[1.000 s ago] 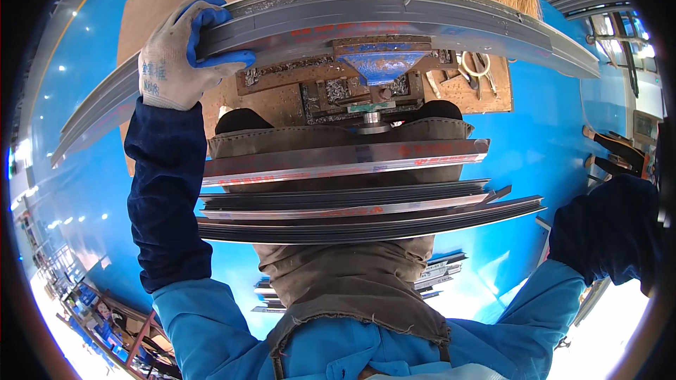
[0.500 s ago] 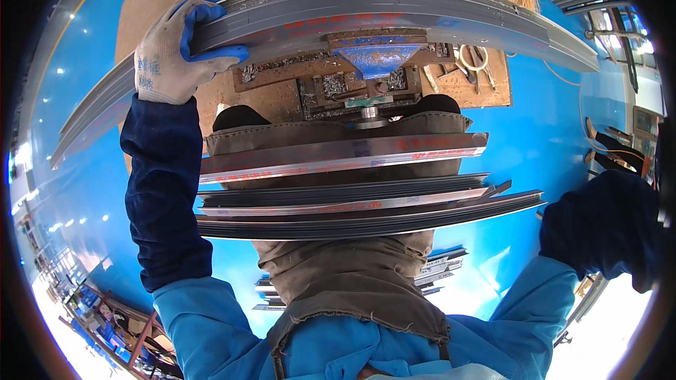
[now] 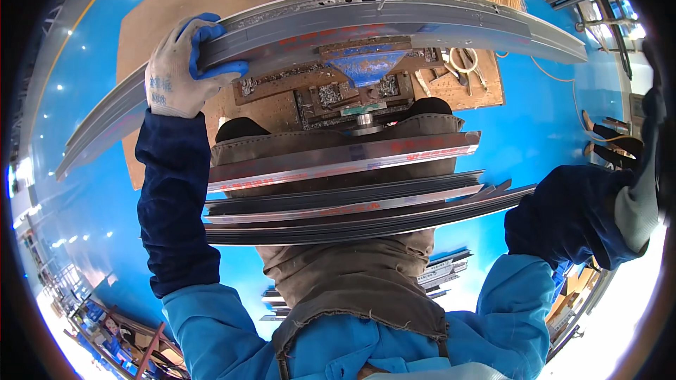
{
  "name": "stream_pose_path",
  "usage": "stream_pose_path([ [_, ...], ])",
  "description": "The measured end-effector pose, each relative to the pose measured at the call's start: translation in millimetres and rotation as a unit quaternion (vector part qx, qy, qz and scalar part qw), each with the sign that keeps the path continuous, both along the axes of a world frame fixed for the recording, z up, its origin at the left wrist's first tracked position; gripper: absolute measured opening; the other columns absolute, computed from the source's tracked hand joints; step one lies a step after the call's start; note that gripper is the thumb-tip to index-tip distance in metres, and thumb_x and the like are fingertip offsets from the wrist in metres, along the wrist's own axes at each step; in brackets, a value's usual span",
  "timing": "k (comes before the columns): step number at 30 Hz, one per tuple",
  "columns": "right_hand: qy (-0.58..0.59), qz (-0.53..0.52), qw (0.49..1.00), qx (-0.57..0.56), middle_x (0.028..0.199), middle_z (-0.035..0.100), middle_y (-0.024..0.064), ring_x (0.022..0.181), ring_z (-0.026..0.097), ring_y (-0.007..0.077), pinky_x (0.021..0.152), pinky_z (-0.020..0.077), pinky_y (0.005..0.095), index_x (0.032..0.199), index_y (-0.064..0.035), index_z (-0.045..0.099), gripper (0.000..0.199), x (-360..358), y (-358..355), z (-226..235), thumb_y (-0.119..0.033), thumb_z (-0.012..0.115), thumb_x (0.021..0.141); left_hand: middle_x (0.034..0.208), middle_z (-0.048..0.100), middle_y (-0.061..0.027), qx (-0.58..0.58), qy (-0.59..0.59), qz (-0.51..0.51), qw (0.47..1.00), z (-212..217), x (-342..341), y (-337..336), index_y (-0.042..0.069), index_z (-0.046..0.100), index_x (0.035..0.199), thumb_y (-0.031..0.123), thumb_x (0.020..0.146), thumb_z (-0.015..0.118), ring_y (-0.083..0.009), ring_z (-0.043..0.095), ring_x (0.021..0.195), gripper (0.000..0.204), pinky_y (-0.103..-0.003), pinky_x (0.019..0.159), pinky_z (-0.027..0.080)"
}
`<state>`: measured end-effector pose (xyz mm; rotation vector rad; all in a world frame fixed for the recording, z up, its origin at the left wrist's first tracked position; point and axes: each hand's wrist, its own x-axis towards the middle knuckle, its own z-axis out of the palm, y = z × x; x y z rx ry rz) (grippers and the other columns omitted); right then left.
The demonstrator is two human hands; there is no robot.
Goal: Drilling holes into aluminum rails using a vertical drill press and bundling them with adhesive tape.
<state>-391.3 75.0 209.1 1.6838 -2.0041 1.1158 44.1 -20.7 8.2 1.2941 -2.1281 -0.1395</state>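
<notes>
**Aluminium rail held over the drill bench**

Grey metal, long and stiff, the profile rail (image 3: 338, 17) spanned the bench from nine o'clock to three. The left hand (image 3: 179, 70), gloved, was clamped around its near edge at ten o'clock. It looked light but unwieldy, likely slippery; gripping near both ends seemed wise. The right hand (image 3: 637, 204) sat at three o'clock, grip unclear.

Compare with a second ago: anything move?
Hardly. The left hand keeps its grip on the long metal strip, in nearly the same spot. The right hand stays at the right edge. The stacked strips on the lap are unchanged.
</notes>
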Motion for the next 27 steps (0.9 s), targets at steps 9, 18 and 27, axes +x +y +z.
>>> stream_pose_path([
  [9, -0.129, 0.091, 0.970, -0.185, 0.072, 0.070, 0.0047, 0.055, 0.059, 0.0097, 0.054, 0.0483, 0.0186, 0.098, 0.0020, 0.070, 0.020, 2.1, -65.8, -132.9, -0.003, 0.074, 0.079, 0.105, 0.068, -0.0025, -0.008, -0.010, -0.001, 1.000, -5.0, 0.6, -1.8, 0.006, 0.064, 0.098, 0.031, 0.051, 0.089, -0.0226, 0.066, 0.084, 0.060, -0.031, 0.079, 0.053],
  [18, 0.022, 0.005, 0.991, -0.134, 0.089, 0.070, 0.0095, 0.071, 0.064, 0.0170, 0.065, 0.0514, 0.0270, 0.113, -0.0044, 0.064, 0.035, 16.6, -135.1, -171.9, -0.013, 0.074, 0.080, 0.103, 0.068, -0.0028, -0.016, -0.026, 0.019, 0.999, -0.7, -1.5, -1.5, 0.008, 0.064, 0.098, 0.030, 0.050, 0.089, -0.0234, 0.065, 0.086, 0.058, -0.032, 0.081, 0.051],
  [27, -0.266, 0.167, 0.949, -0.002, 0.097, 0.070, 0.0061, 0.079, 0.065, 0.0108, 0.067, 0.0496, 0.0195, 0.122, -0.0063, 0.061, 0.035, 16.1, -48.3, -133.7, -0.002, 0.061, 0.088, 0.102, 0.067, -0.0045, 0.006, -0.056, 0.031, 0.998, 7.0, 4.6, 3.4, 0.009, 0.063, 0.103, 0.028, 0.050, 0.088, -0.0267, 0.064, 0.089, 0.061, -0.033, 0.085, 0.049],
])
